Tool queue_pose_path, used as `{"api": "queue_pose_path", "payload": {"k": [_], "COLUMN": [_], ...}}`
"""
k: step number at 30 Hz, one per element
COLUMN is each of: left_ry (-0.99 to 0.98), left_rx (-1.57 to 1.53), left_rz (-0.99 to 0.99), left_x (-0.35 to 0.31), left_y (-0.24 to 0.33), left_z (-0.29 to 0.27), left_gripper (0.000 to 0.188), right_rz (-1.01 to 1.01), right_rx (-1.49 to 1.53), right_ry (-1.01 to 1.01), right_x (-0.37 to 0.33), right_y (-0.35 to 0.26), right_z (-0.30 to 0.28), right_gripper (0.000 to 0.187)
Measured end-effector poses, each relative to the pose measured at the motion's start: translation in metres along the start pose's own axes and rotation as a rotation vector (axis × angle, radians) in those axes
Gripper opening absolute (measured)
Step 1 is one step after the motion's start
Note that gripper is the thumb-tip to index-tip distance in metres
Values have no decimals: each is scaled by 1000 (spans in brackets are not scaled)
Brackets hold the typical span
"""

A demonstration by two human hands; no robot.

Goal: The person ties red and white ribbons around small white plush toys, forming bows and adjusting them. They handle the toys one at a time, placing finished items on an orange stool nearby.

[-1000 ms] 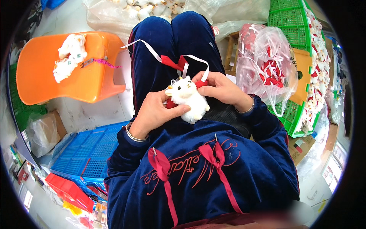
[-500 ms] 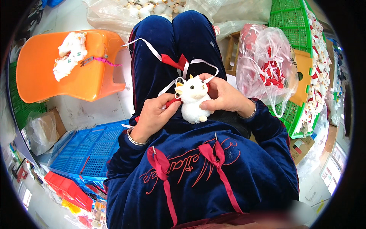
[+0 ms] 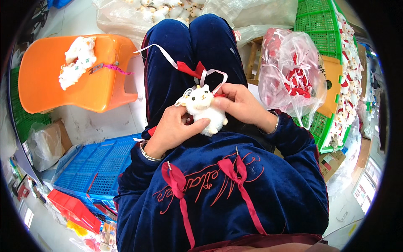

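Over my lap I hold a small white plush animal (image 3: pixel 210 115) with dark eyes, tilted a little to one side. My left hand (image 3: pixel 174 126) grips its body, the thumb across its lower front. Beside the head, my right hand (image 3: pixel 241 105) pinches a bit of red material, most of it hidden behind the toy. A red cloth piece with white ribbons (image 3: pixel 191 69) lies across my thighs just beyond the toy. One ribbon stretches toward the orange stool, and another loops toward my right hand.
On the left, an orange stool (image 3: pixel 37 80) bears more white plush toys (image 3: pixel 77 63) and thread snips (image 3: pixel 96 68). A blue crate (image 3: pixel 84 168) stands nearer. To the right are a plastic bag of red pieces (image 3: pixel 294 75) and a green crate (image 3: pixel 317 25); a bag of plush toys (image 3: pixel 163 12) lies beyond my knees.
The plush toy has shifted left and turned. My left hand has moved from the red piece beside its head onto its body; my right hand has moved up from the body to its head.
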State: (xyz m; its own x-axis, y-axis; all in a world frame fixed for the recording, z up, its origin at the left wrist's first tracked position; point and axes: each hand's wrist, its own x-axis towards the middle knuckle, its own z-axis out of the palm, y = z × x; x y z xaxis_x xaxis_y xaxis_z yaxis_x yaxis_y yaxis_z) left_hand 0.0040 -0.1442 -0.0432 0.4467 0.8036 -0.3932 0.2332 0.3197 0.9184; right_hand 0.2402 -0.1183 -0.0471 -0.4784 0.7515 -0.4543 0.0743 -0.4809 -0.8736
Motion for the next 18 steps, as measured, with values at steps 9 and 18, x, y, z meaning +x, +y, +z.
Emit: {"api": "queue_pose_path", "payload": {"k": [9, 18], "left_ry": [36, -94], "left_rx": [-86, 53], "left_rz": [-29, -127], "left_x": [0, 15], "left_y": [-13, -1], "left_z": [0, -15], "left_gripper": [49, 42], "right_rz": [-219, -170], "right_rx": [-224, -247], "right_ry": [36, 100], "right_x": [-15, -13], "right_y": [10, -3], "right_z": [-14, -3], "right_gripper": [7, 9]}}
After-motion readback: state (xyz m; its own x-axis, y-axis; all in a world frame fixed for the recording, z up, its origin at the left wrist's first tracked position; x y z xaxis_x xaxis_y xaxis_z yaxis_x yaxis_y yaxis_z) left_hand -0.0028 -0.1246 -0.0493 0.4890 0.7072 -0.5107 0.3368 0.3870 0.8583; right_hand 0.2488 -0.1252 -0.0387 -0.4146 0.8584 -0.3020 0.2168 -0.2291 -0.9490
